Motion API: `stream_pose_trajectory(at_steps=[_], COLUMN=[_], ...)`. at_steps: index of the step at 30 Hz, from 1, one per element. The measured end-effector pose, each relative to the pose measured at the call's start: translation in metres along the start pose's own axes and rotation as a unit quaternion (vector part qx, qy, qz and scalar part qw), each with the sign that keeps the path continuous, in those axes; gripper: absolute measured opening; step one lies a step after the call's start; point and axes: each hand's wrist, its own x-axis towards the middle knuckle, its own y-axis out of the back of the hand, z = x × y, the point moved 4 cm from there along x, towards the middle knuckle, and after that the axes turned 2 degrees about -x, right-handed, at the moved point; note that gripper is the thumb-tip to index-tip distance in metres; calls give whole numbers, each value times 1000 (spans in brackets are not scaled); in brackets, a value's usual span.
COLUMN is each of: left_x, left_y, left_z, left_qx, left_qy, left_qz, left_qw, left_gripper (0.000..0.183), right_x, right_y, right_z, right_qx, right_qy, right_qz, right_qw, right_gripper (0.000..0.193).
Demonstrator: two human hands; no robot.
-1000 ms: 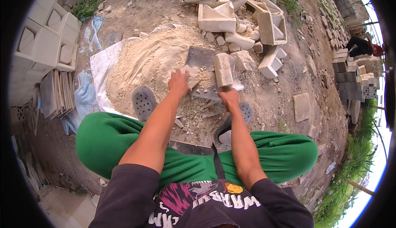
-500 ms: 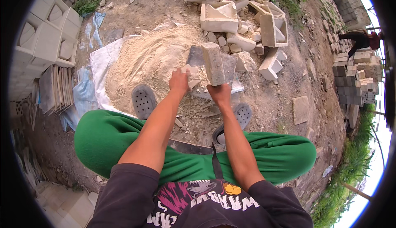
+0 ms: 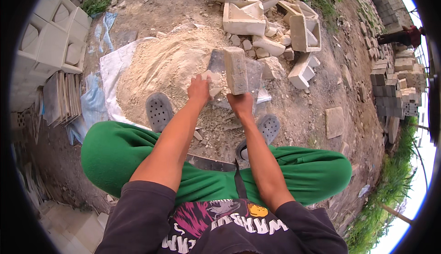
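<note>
My right hand (image 3: 240, 103) is closed at the near end of a long, dusty rectangular block (image 3: 236, 70). The block is raised over a dark flat slab (image 3: 254, 70); whether it has a handle is hidden. To its left, my left hand (image 3: 199, 90) grips a pale broken chunk of block (image 3: 213, 83) at the slab's near left side. Pale crumbs lie around the chunk. Beside my left hand spreads a heap of cream-coloured powder (image 3: 156, 65) on a white sheet (image 3: 110, 91).
Broken pale hollow blocks (image 3: 243, 17) are piled beyond the slab. Whole pale blocks (image 3: 55, 28) stand stacked at left, near leaning thin boards (image 3: 64, 97). A flat stone (image 3: 334, 122) lies at right. Another person (image 3: 402, 38) is at far right by stacked grey blocks (image 3: 388, 86).
My right hand and the rectangular block have shifted slightly left. My left hand stays on the chunk. The person at far right has moved to a more upright posture.
</note>
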Motion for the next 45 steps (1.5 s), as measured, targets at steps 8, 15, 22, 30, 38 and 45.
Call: stream_pose_trajectory(at_steps=[8, 15, 22, 30, 38, 45], left_x=[4, 5, 3, 4, 2, 2], left_y=[-3, -3, -3, -1, -1, -5], left_z=[-9, -4, -8, 2, -7, -6], left_qx=[3, 8, -3, 3, 7, 20], left_qy=[-18, -17, -32, -24, -24, -24], left_qz=[13, 1, 20, 13, 8, 6], left_qw=[1000, 1000, 999, 1000, 1000, 999], left_gripper=[93, 94, 92, 94, 88, 94], right_x=[7, 3, 9, 3, 3, -21], right_y=[-7, -4, -10, -6, -8, 43], right_z=[10, -6, 16, 5, 29, 69], right_qx=[-6, 71, -73, 46, -26, -13], right_qy=[-33, 79, -115, 34, -98, -117], right_qz=[-2, 92, -73, 60, -48, 119], right_qw=[999, 990, 988, 997, 994, 986], right_gripper=[30, 30, 37, 37, 43, 45])
